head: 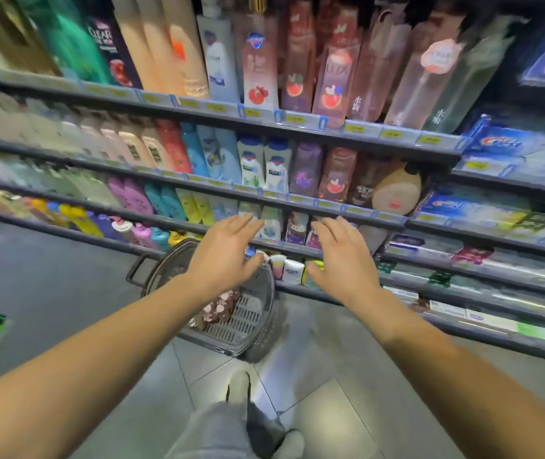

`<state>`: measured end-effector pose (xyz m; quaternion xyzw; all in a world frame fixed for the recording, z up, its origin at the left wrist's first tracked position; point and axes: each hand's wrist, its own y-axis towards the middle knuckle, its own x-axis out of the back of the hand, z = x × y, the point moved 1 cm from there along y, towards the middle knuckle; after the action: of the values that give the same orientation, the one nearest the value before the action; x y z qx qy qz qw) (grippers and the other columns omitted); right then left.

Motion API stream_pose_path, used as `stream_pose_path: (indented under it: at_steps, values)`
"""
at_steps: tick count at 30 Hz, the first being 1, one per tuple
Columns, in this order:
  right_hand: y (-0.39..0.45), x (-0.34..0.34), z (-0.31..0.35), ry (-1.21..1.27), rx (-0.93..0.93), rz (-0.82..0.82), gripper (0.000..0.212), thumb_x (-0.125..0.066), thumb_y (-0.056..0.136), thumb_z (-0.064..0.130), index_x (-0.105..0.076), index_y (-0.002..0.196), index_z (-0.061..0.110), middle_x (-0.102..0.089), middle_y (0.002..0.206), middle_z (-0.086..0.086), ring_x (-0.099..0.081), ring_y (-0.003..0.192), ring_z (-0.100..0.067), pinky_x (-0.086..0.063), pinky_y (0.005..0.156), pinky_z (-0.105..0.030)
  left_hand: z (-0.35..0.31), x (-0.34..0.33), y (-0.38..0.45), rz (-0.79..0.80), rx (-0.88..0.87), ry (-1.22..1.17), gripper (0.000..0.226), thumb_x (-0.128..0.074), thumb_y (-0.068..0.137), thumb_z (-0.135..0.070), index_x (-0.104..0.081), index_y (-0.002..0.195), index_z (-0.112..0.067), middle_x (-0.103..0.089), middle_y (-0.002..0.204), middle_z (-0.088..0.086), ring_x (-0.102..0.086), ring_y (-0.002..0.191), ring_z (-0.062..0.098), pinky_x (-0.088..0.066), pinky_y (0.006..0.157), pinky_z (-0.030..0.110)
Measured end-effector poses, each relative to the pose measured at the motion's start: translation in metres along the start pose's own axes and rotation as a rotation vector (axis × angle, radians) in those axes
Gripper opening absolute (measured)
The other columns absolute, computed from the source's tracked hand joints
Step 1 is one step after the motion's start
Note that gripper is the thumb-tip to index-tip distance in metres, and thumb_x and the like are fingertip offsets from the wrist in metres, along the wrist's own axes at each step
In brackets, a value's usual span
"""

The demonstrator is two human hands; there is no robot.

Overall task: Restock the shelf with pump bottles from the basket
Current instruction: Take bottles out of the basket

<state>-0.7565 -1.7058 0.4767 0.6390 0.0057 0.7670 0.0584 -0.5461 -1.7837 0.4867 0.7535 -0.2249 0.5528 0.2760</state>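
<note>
A dark grey plastic basket (248, 319) stands on the floor in front of the shelves. A pinkish-brown pump bottle (221, 306) lies inside it, partly hidden by my left wrist. My left hand (224, 253) hovers above the basket with its fingers spread and holds nothing. My right hand (340, 256) is stretched out beside it, a little to the right, fingers spread and empty. Both hands are in front of the lower shelf (297, 251). Pink pump bottles (334, 81) stand on the top shelf.
Several shelves packed with shampoo and body wash bottles run across the view. Boxed goods (509, 144) fill the shelves at right. A round doll-like face item (397, 190) sits on the second shelf. My legs and shoes (248, 419) are on the tiled floor below.
</note>
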Motion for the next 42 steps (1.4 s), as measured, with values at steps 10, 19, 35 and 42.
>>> stream_pose_path:
  at_steps: [10,19,35,42]
  values:
    - [0.022,-0.112,0.112,0.165,0.050,0.190,0.062,-0.070,0.073,0.029,-0.058,0.126,-0.002,-0.059,0.124,-0.020,-0.056,0.114,-0.041,-0.045,0.101,-0.048,0.145,-0.045,-0.082,0.193,0.201,-0.105,0.064,-0.053,0.077,-0.042,-0.062,0.129,-0.005,-0.060,0.131,0.023,-0.059,0.116,0.039,-0.045,0.102,0.046]
    - [0.087,-0.209,0.196,0.208,-0.173,0.461,0.059,-0.048,0.079,0.035,-0.055,0.130,0.005,-0.055,0.131,-0.016,-0.051,0.118,-0.037,-0.043,0.103,-0.039,0.287,-0.094,-0.072,0.331,0.211,-0.208,0.055,-0.069,0.076,-0.026,-0.062,0.127,-0.005,-0.063,0.126,0.020,-0.064,0.106,0.042,-0.053,0.089,0.046]
    - [0.138,-0.452,0.153,0.156,-0.248,0.818,0.065,-0.061,0.089,0.035,-0.034,0.145,0.016,-0.037,0.145,-0.006,-0.036,0.132,-0.026,-0.037,0.108,-0.038,0.382,-0.330,-0.067,0.657,0.264,-0.220,0.064,-0.072,0.080,-0.022,-0.051,0.140,-0.017,-0.053,0.141,0.007,-0.050,0.127,0.030,-0.043,0.107,0.041]
    - [0.152,-0.601,0.107,0.193,-0.222,0.844,0.065,-0.061,0.088,0.034,-0.034,0.144,0.015,-0.039,0.143,-0.006,-0.038,0.132,-0.026,-0.036,0.108,-0.037,0.396,-0.480,-0.064,0.698,0.245,-0.216,0.056,-0.070,0.082,-0.020,-0.053,0.136,-0.014,-0.059,0.131,0.008,-0.057,0.116,0.032,-0.048,0.096,0.040]
